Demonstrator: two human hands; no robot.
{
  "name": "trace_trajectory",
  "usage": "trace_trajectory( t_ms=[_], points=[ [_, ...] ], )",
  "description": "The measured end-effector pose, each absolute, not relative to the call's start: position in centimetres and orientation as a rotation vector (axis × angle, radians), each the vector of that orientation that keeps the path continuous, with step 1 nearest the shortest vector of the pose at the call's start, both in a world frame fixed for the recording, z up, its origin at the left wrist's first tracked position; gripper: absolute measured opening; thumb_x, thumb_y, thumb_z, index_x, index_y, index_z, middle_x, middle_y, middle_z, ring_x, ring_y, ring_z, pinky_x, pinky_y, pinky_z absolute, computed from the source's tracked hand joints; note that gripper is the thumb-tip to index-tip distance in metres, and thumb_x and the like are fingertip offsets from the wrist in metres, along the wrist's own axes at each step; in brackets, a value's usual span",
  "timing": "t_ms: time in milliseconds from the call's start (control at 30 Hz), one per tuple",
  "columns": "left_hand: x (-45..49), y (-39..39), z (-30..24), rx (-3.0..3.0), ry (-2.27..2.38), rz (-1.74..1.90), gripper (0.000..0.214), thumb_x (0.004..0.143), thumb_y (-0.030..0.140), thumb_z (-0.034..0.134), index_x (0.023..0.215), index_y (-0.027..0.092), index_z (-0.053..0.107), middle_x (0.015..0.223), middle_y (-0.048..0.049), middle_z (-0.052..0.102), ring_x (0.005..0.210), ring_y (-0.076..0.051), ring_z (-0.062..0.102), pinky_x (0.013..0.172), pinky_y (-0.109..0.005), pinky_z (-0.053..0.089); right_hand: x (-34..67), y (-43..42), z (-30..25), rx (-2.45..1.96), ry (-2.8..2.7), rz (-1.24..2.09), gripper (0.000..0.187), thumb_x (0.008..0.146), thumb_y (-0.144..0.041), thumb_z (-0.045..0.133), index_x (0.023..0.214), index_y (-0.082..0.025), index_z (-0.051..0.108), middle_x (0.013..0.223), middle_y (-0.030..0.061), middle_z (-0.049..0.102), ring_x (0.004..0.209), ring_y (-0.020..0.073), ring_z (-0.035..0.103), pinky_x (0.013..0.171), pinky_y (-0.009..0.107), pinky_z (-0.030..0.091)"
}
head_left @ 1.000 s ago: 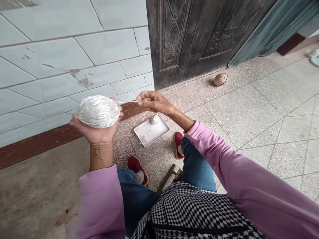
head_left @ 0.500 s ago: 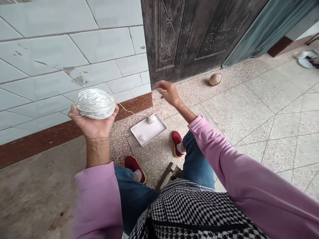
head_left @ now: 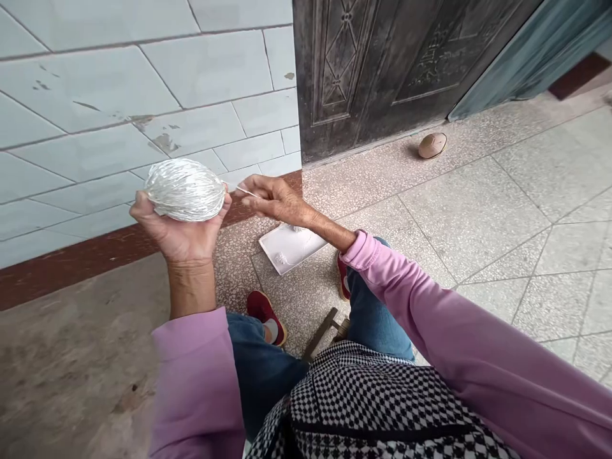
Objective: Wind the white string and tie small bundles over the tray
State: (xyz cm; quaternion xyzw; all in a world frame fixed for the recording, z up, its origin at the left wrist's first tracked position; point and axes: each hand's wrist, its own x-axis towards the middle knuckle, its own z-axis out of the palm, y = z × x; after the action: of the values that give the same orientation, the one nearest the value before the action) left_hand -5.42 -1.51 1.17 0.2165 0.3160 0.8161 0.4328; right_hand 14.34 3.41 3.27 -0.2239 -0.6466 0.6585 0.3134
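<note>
My left hand holds a large oval ball of shiny white cord from below, thumb and fingers at its two ends. To the right of the ball, my right hand pinches the white cord that runs from the ball's right end. Below my right hand, a shallow white tray lies on the floor. In it are a small clump of white cord and a second small white ball, partly hidden behind my right hand and wrist.
A white tiled wall with a brown base stands in front on the left, beside a dark carved door. A brown rounded object lies near the door. Part of a wooden stool shows between my legs.
My right hand has come left and down from over the floor to beside the ball, and now grips the cord. The left hand still holds the ball. The view has shifted slightly.
</note>
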Motion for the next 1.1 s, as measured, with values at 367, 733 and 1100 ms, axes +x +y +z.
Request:
trace_trajectory(
  t_ms=[367,733,1100],
  points=[
    [-3.2,-2.5,1.5,0.561,0.900,1.923,0.094,0.074,0.107,0.089,0.122,0.026,0.080,0.111,-0.0164,0.079,0.105,-0.039,0.075,0.088,-0.051,0.074,15.1,7.8,2.1,-0.791,-1.925,1.310,0.031,0.126,-0.004,0.067,0.099,-0.019,0.065,0.084,-0.0055,0.056,0.085,0.0144,0.053,0.084,0.024,0.044],
    [-5.3,-1.0,-0.6,0.567,0.737,1.925,0.113,0.073,0.124,0.076,0.120,0.021,0.075,0.092,-0.0107,0.076,0.066,-0.023,0.064,0.049,-0.029,0.044,19.6,10.1,0.7,-0.539,-1.725,1.893,0.053,0.136,-0.060,0.076,0.102,-0.023,0.061,0.067,-0.0115,0.041,0.055,0.0085,0.028,0.046,0.019,0.026],
    [-4.2,-1.2,-0.2,0.617,0.777,1.975,0.101,0.093,0.117,0.074,0.131,0.024,0.076,0.114,-0.0143,0.082,0.095,-0.030,0.078,0.070,-0.034,0.070,15.3,5.1,2.1,-0.733,-1.661,1.344,0.024,0.117,-0.038,0.084,0.131,-0.019,0.081,0.133,0.0095,0.090,0.132,0.0255,0.081,0.113,0.032,0.069]
  ],
)
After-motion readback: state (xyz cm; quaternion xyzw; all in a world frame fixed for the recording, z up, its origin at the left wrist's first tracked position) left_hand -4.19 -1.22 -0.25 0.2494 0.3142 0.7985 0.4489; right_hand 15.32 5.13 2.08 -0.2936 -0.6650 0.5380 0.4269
